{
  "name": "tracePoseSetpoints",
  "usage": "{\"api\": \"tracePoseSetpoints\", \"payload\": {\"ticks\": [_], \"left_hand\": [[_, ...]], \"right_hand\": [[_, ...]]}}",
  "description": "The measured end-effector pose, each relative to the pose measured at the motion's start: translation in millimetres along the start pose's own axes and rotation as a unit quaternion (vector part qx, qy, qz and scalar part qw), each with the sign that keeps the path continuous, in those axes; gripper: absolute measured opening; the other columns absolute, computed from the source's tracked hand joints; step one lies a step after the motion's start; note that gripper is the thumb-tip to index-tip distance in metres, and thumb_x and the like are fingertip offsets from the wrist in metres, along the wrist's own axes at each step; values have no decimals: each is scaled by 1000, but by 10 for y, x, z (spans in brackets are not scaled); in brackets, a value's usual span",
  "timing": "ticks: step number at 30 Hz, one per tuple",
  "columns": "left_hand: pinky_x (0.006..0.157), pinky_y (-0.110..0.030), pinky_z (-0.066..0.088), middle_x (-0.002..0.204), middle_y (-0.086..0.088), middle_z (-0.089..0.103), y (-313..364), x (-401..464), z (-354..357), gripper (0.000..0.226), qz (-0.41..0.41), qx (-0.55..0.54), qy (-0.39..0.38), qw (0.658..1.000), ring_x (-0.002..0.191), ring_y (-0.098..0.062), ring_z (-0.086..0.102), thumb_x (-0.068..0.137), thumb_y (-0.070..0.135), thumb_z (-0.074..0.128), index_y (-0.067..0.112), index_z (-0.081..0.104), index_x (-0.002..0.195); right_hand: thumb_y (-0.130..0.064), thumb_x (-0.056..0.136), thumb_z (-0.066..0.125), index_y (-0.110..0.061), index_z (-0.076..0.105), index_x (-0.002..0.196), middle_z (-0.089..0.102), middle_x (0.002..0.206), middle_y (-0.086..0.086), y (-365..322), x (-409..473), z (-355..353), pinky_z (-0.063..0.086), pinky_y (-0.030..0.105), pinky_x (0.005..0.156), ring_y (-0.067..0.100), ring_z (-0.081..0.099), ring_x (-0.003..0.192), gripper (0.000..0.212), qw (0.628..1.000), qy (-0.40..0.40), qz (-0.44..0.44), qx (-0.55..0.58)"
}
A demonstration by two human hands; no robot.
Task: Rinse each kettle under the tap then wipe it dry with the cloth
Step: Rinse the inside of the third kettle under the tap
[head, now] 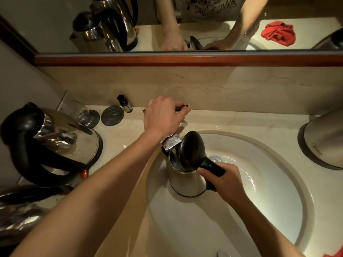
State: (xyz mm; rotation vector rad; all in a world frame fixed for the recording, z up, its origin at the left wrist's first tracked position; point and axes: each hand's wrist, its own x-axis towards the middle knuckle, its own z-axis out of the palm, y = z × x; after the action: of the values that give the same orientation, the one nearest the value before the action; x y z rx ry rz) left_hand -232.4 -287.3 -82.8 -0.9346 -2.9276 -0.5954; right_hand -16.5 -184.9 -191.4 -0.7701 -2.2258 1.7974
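The right hand [225, 179] grips the upright kettle [186, 179] by its handle in the sink [278, 182], spout under the tap [171, 142], whose lever the left hand [163, 115] grips.

Marble counter [259, 119] carries steel kettle [61, 138], glass [81, 114], perhaps coasters [112, 115]

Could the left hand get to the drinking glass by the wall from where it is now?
Probably yes: the left hand grips the tap lever, and only bare counter and a dark round coaster lie toward the glass.
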Motion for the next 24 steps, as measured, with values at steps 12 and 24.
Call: {"api": "tracePoseSetpoints", "payload": {"ticks": [12,24], "left_hand": [[87,-36,33,96,5,74,21,-11,-27,33,3,-4,2,1000,99,-23,58,96,55,49,37,75,104],[88,-37,33,94,5,73,1,-3,-11,34,3,-3,2,1000,98,-23,58,96,56,48,37,75,101]], "right_hand": [[-46,69,88,-5,54,55,43,49,7,25,-20,4,38,31,53,19,40,48,55,999,6,33,28],[-21,80,90,1,58,58,45,49,13,2,44,-2,41,32,52,19,43,47,45,998,3,61,21]]}}
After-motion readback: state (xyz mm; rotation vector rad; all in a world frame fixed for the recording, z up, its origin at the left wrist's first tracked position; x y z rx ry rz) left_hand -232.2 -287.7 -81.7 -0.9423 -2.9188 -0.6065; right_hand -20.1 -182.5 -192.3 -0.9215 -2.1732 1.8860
